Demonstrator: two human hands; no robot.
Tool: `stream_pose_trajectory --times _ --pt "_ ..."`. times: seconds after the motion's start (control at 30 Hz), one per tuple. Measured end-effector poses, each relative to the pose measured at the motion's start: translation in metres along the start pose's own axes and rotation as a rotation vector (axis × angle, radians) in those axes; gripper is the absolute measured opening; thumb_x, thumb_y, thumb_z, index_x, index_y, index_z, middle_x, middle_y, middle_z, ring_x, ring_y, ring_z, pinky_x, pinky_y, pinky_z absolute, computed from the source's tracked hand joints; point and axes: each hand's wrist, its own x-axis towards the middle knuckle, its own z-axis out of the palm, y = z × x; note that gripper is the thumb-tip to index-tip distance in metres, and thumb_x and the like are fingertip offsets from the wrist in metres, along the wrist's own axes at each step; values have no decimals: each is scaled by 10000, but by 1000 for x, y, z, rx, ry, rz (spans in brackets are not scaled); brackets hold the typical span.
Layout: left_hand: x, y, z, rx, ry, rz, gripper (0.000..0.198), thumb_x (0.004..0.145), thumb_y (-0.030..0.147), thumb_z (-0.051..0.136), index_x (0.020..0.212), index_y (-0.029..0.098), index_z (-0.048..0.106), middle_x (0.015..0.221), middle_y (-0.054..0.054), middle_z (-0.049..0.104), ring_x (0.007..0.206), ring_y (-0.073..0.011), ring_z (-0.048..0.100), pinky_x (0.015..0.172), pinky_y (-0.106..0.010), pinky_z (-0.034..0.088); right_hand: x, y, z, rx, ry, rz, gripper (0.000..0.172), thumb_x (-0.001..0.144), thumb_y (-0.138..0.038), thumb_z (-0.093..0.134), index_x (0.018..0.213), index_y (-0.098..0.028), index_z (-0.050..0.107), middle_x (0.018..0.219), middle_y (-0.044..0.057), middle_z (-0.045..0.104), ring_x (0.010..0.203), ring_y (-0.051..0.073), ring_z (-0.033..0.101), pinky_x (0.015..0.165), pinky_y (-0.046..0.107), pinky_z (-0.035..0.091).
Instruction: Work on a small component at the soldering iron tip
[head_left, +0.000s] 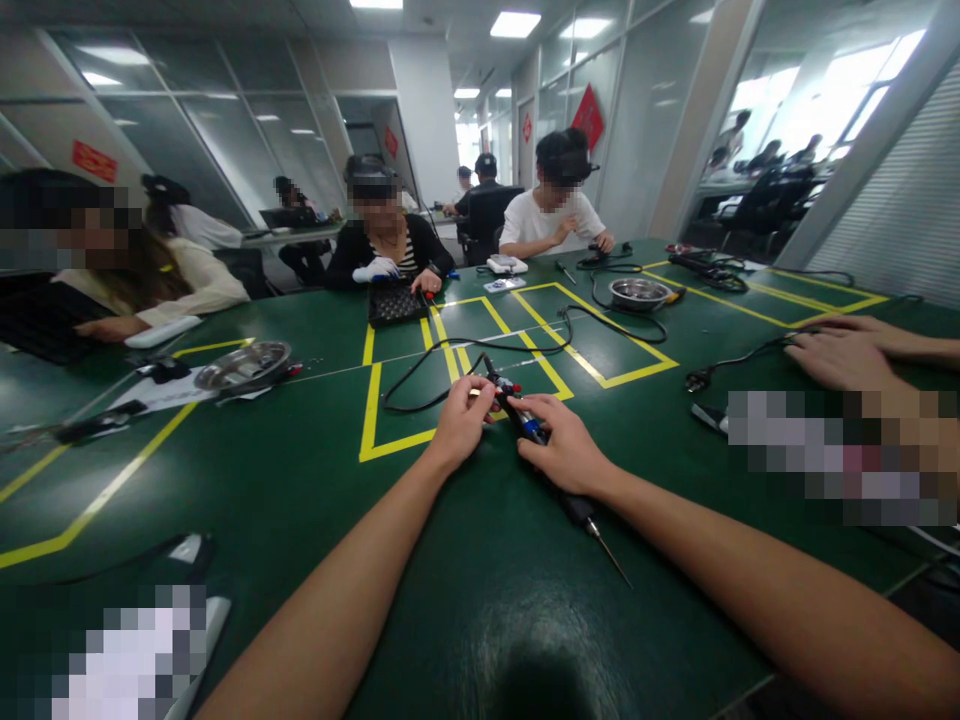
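A soldering iron [576,503] with a black handle, a blue section and a long thin metal tip lies at a slant, its tip toward the lower right. My right hand [559,440] is closed around the handle's blue section. At the cord end, my left hand [466,415] pinches a small part near some red and silver pieces; the fingers hide most of it. From that end, a black cord [420,375] loops away across the green table [390,530].
Yellow tape [370,420] marks rectangles on the table. A metal bowl [640,292] stands farther back, another bowl [244,366] at left. A co-worker's hands [847,350] rest at right beside a cord with a plug [699,380]. Across the table, people handle a black tray [395,303] and small parts.
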Motion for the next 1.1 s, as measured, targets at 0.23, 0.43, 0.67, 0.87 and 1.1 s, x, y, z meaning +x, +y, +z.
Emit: stream_pose_trajectory --times 0.23,0.43,0.67,0.87,1.1 --pt "1 -6 3 -89 51 -67 318 911 419 622 1092 185 504 1034 -64 650 812 -157 676 654 -286 570 -1 2 1 -11 -1 1 641 746 -99 657 1377 -206 629 1321 110 596 1224 252 576 1119 431 426" --pt "0 -4 7 -418 -39 -246 336 929 387 616 1176 175 529 1159 -120 695 971 -187 705 834 -342 583 -2 -2 1 -16 -5 -3 646 750 -107 662 1384 -226 626 1346 108 581 1253 260 561 1131 445 419" --pt "-6 4 7 -473 -109 -264 288 896 410 667 1061 176 634 1118 -99 717 985 -191 697 870 -345 576 -2 -3 2 -14 -7 -17 643 747 -103 660 1374 -242 633 1347 101 586 1256 258 565 1130 450 423" --pt "-4 -1 7 -443 -82 -263 313 890 424 688 1060 166 640 1090 -88 720 942 -165 697 862 -315 582 -2 0 2 65 7 -1 629 730 -98 670 1343 -239 653 1326 98 612 1198 257 607 1080 454 478" --pt "0 -6 5 -188 -64 -193 388 922 449 628 1170 151 618 1065 -113 729 876 -187 721 832 -356 591 11 -2 -6 710 -125 470 677 736 -161 700 1392 -238 550 789 2 690 527 148 631 461 267 525"
